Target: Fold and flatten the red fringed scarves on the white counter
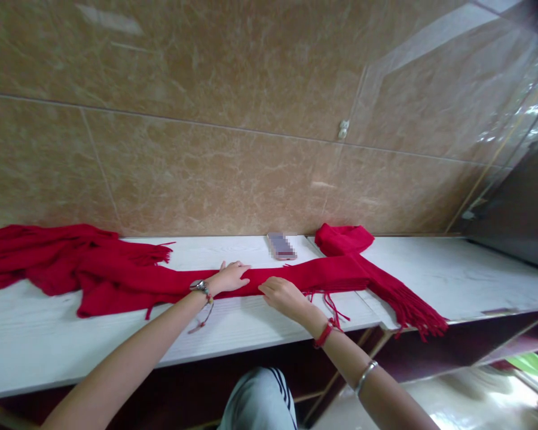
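Observation:
A long red scarf [311, 275] lies folded into a narrow band along the white table. My left hand [231, 276] rests on the band with its fingers spread, palm down. Close by on the right, my right hand [283, 294] has its fingers bent together at the band's near edge, seemingly pinching the cloth; its fingertips are partly hidden. Some loose fringe strands hang beside my right wrist. At the right, a fringed scarf end [406, 298] slants over the table's front edge, and a red cloth bundle [343, 239] sits by the wall.
More red cloth [72, 263] lies rumpled at the left. A phone [281, 246] is on the white table [233, 325] near the tiled wall [206, 173]. Under the tabletop are dark open shelves. A green dish-like thing [529, 363] shows at the lower right.

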The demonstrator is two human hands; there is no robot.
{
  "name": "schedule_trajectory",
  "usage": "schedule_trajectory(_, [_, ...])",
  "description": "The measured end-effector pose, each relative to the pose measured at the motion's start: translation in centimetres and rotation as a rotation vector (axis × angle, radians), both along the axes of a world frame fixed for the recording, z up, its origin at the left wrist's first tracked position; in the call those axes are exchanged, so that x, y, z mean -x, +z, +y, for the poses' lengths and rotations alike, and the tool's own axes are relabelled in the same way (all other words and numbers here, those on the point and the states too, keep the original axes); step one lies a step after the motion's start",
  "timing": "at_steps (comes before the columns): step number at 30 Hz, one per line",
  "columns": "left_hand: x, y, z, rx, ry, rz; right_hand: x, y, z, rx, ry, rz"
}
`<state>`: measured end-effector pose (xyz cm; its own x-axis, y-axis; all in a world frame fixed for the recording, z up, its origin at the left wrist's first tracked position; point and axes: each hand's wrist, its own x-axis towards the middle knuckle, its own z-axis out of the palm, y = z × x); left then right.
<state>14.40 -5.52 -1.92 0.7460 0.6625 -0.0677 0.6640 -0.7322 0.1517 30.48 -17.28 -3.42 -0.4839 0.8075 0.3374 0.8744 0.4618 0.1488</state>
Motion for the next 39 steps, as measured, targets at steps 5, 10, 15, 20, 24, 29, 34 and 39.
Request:
schedule_trajectory(5, [-1.7,2.0,2.3,0.105,-0.031,0.072,0.7,1.5,0.9,0.082,0.009,-0.201])
schedule_trajectory(10, [-3.0,2.2,3.6,0.179,-0.040,0.093,1.5,1.9,1.3,0.035,0.047,-0.277])
schedule_trajectory(15, [-3.4,1.7,4.2,0.221,-0.053,0.072,1.2,1.1,1.4,-0.075,0.022,-0.240])
schedule_trajectory(20, [-3.4,1.2,4.9,0.269,-0.072,0.005,1.3,0.4,1.4,-0.173,0.003,-0.186])
schedule_trajectory(24, [-3.7,0.5,5.4,0.281,-0.072,-0.058,1.7,0.3,1.3,-0.192,-0.045,-0.187])
schedule_trajectory(29, [-4.1,-0.2,5.9,0.301,-0.063,-0.133,2.0,-0.2,1.3,-0.197,-0.135,-0.194])
schedule_trajectory(34, [-4.2,-0.1,5.8,0.377,-0.066,-0.217,2.1,-0.4,1.1,-0.184,-0.151,-0.204])
schedule_trajectory(39, [-3.7,1.0,5.1,0.519,-0.051,-0.315,1.9,0.7,0.7,-0.175,-0.140,-0.201])
